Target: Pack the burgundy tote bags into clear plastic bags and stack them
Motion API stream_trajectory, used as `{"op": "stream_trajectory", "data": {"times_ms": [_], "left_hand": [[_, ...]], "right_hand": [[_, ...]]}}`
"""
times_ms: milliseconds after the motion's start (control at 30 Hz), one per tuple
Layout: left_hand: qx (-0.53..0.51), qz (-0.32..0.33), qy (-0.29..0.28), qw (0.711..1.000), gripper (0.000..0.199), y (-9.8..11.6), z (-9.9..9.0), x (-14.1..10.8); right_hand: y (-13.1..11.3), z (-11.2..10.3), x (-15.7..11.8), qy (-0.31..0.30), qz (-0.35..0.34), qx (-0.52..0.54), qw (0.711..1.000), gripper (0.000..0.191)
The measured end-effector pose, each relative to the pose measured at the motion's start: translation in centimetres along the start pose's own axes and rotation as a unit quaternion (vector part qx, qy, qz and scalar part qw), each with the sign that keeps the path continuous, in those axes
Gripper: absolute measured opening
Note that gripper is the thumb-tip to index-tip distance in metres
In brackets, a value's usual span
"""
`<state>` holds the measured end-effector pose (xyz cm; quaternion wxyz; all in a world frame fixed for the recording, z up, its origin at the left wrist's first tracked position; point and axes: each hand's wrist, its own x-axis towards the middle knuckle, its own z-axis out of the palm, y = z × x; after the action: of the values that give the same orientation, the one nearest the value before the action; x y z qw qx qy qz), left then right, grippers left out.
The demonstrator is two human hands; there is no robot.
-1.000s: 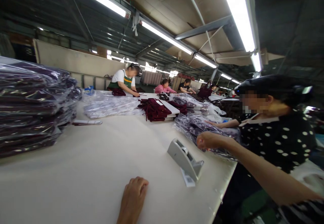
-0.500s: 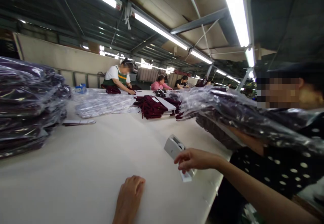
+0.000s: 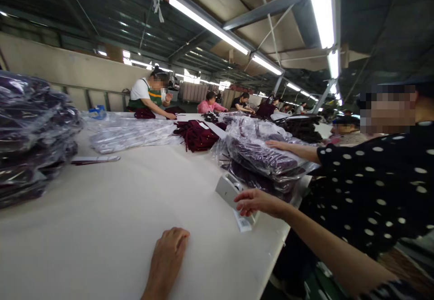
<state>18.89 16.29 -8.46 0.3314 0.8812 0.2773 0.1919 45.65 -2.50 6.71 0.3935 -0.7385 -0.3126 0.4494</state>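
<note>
My left hand point(image 3: 169, 255) rests on the white table with its fingers together and curled under; nothing shows in it. Over the grey tape dispenser point(image 3: 224, 189) hovers my right hand point(image 3: 260, 202), its fingers bent and slightly apart. Whether they touch the dispenser I cannot tell. A small white slip point(image 3: 242, 222) lies by the dispenser, below my right fingers. Just behind the dispenser is a pile of plastic-bagged dark purple garments point(image 3: 267, 153), with a co-worker's hand point(image 3: 280, 145) flat on top.
A tall stack of bagged dark garments point(image 3: 32, 133) stands at the left. Clear plastic bags point(image 3: 132, 133) and maroon garments point(image 3: 198, 136) lie toward the back of the table point(image 3: 101, 227). A co-worker in a dotted shirt point(image 3: 373, 187) stands close on the right; other people work farther back.
The co-worker on the right has laid the bagged garments down onto the pile behind the dispenser. My hands have hardly moved; the view has shifted slightly.
</note>
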Motion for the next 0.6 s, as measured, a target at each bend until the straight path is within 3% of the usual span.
{"op": "stream_trajectory", "data": {"times_ms": [367, 500, 600], "left_hand": [[0.003, 0.001, -0.007, 1.0, 0.028, 0.1, -0.1, 0.0], [0.003, 0.005, -0.008, 1.0, 0.028, -0.4, 0.2, 0.0], [0.0, 0.004, -0.004, 1.0, 0.027, -0.4, 0.2, 0.0]], "right_hand": [[0.4, -0.5, 1.1, 0.005, -0.009, -0.03, 0.999, 0.055], [-0.2, -2.4, 2.3, 0.037, -0.015, -0.007, 0.999, 0.06], [-1.4, -4.3, 3.3, 0.119, -0.035, -0.046, 0.991, 0.063]]}}
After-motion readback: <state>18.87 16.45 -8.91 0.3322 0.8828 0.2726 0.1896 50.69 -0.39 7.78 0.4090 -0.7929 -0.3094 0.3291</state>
